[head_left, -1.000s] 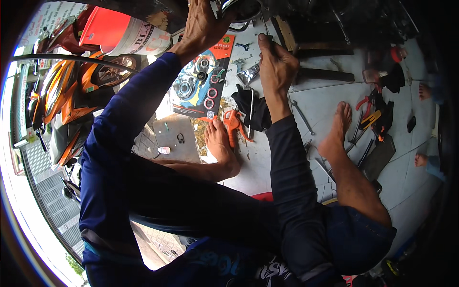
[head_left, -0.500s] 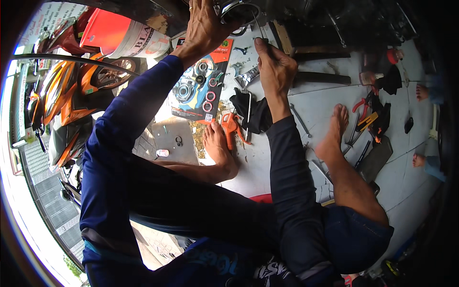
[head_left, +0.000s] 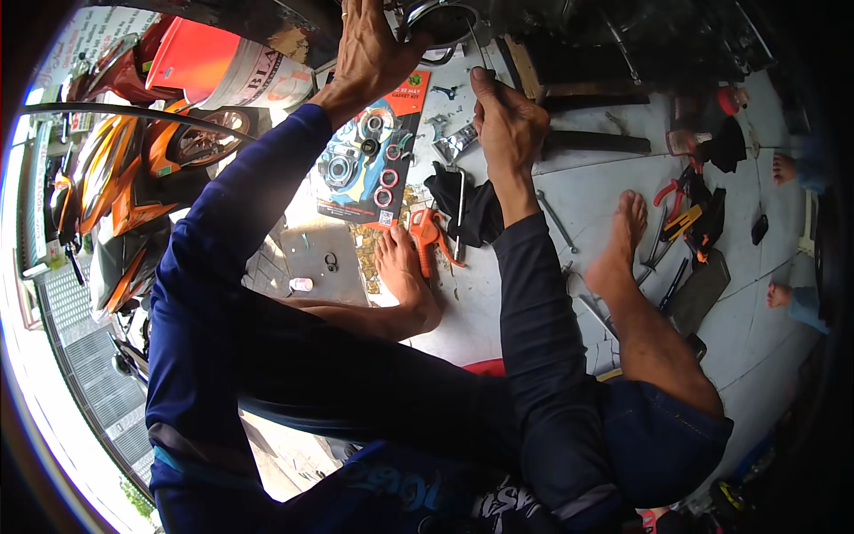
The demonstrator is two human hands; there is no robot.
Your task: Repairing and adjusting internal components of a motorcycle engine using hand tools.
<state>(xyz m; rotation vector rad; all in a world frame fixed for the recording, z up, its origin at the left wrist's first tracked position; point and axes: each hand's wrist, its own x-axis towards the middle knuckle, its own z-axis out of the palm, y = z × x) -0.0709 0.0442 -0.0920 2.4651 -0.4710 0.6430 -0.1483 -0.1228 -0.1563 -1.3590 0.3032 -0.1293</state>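
Observation:
At the top edge my left hand (head_left: 369, 55) lies against a dark, greasy machine part (head_left: 311, 20), its fingers stretched upward and the fingertips cut off by the frame. The thumb reaches toward a round metal ring (head_left: 442, 20) on the part. Just right of it, my right hand (head_left: 509, 120) is closed around a thin metal rod (head_left: 477, 49). The rod points up at the ring's right side; whatever handle it has is hidden in my fist, and its tip is hard to make out against the dark part.
Below the hands lies a gasket kit card (head_left: 360, 165) with rings, beside a black cloth (head_left: 471, 206) and an orange-handled tool (head_left: 429, 238). Wrenches, pliers (head_left: 669, 193) and a yellow-black cutter (head_left: 683, 222) lie rightward. A bucket (head_left: 222, 67) and orange motorbike (head_left: 116, 169) stand left. Another person's feet (head_left: 781, 169) show right.
The whole view shifts slightly. Both hands stay nearly where they were, with the rod still in my right hand against the ring area.

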